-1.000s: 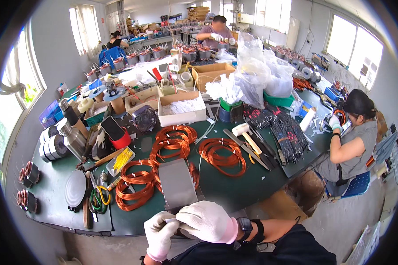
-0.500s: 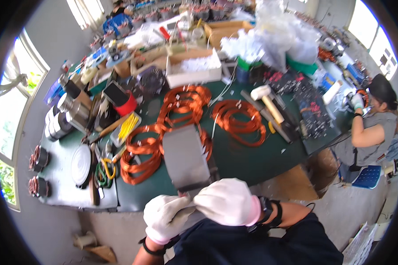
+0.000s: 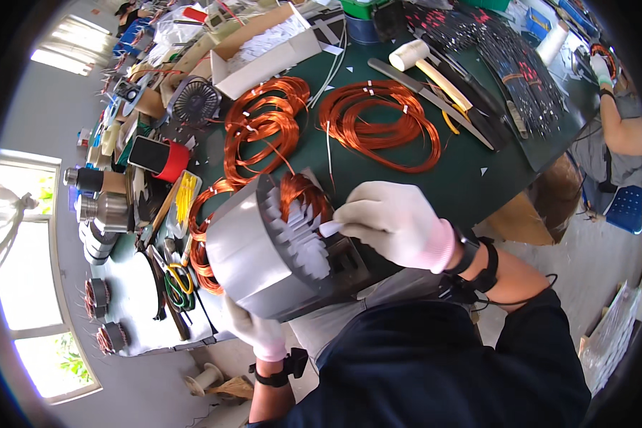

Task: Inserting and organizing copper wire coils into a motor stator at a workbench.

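A grey steel motor stator (image 3: 250,250) lies on its side at the bench's near edge, its toothed opening turned toward the right. White slot liners (image 3: 308,251) poke out along that opening, and a copper coil (image 3: 301,194) sits inside its far part. Pinched between the thumb and fingers of my right hand (image 3: 399,225) is a small white strip (image 3: 330,228), held right beside the opening. Against the stator's lower near side rests my left hand (image 3: 255,329); its fingers are mostly hidden. Both hands wear white gloves.
Loose copper coils (image 3: 378,128) lie beyond the stator. Farther off are a white-headed mallet (image 3: 435,75), a long flat blade (image 3: 435,105) and a box of white slips (image 3: 264,53). Scissors (image 3: 180,278) lie to the left. A co-worker's arm (image 3: 617,118) shows at the far right.
The stator has turned so its toothed opening shows. My hands, formerly together at its near end, have parted: the right rose to the opening with a white strip, the left stayed low against the side.
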Demonstrator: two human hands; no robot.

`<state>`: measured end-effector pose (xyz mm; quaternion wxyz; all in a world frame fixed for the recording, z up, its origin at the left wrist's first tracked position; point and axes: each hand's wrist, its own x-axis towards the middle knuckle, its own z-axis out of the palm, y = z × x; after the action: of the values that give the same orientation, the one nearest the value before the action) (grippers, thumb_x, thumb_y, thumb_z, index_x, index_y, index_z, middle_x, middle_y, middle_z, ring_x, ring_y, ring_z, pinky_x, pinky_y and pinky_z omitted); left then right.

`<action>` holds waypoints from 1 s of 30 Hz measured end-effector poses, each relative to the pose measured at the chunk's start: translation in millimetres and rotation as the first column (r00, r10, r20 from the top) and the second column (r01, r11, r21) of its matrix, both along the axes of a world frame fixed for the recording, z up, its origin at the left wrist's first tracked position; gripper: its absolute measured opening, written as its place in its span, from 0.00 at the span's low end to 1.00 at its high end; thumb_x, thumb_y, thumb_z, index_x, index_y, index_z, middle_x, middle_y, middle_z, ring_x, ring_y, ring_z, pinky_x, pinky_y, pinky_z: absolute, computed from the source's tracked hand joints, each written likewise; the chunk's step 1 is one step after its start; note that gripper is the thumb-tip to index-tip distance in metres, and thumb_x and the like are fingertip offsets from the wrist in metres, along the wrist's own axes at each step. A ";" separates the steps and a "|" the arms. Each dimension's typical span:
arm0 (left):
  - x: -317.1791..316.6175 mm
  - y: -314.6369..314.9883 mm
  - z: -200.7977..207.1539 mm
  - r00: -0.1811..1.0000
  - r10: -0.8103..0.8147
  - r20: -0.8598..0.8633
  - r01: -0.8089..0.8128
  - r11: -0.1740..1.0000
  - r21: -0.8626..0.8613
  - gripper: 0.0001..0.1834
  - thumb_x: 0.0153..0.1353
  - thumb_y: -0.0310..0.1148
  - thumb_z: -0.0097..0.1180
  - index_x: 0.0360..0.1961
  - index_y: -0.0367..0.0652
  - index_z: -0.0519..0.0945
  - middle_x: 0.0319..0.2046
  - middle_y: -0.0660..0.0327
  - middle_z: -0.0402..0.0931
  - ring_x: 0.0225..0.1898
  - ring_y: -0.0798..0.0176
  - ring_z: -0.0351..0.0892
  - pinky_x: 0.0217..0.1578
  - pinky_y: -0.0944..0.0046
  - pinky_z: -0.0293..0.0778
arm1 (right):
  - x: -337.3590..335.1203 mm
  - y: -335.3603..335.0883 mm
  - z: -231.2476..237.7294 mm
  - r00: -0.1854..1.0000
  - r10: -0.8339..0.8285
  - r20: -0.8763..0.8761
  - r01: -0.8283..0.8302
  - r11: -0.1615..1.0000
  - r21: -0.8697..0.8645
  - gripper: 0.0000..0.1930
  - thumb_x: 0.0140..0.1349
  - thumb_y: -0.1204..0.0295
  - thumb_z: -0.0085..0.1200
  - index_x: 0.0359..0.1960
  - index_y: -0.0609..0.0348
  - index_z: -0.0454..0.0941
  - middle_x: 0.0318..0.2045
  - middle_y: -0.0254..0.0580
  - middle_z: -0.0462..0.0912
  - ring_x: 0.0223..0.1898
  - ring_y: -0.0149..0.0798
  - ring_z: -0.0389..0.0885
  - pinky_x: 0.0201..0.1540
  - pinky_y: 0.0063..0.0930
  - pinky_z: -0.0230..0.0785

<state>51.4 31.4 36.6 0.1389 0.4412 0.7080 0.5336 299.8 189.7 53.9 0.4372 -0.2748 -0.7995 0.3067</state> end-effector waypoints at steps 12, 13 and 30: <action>25.1 3.5 -53.1 0.984 0.053 0.173 -0.044 0.998 -0.053 0.13 0.72 0.27 0.53 0.53 0.34 0.78 0.49 0.57 0.81 0.48 0.60 0.80 0.50 0.60 0.76 | -15.0 13.3 -22.8 0.981 0.167 0.098 -0.175 0.981 0.087 0.10 0.52 0.73 0.63 0.38 0.54 0.80 0.36 0.36 0.78 0.38 0.44 0.82 0.38 0.38 0.77; 24.8 2.5 -51.9 0.989 0.048 0.142 -0.038 0.997 -0.071 0.12 0.71 0.27 0.52 0.53 0.34 0.79 0.48 0.57 0.81 0.47 0.60 0.80 0.49 0.60 0.76 | -13.5 12.2 -22.8 0.989 0.138 0.053 -0.142 0.987 0.080 0.11 0.52 0.74 0.63 0.38 0.54 0.80 0.36 0.36 0.78 0.38 0.45 0.81 0.38 0.38 0.77; 6.8 10.2 -15.9 0.934 -0.213 -0.287 0.115 0.939 -0.324 0.09 0.68 0.24 0.51 0.42 0.34 0.83 0.39 0.55 0.84 0.40 0.54 0.84 0.43 0.55 0.77 | -16.6 -0.8 -31.2 0.991 0.066 -0.115 -0.072 0.996 -0.054 0.10 0.51 0.77 0.62 0.36 0.56 0.81 0.37 0.40 0.78 0.40 0.50 0.81 0.39 0.42 0.76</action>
<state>58.3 41.7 20.7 0.1336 0.5530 0.7545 0.3273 283.2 188.9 22.7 0.4628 -0.2418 -0.7732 0.3600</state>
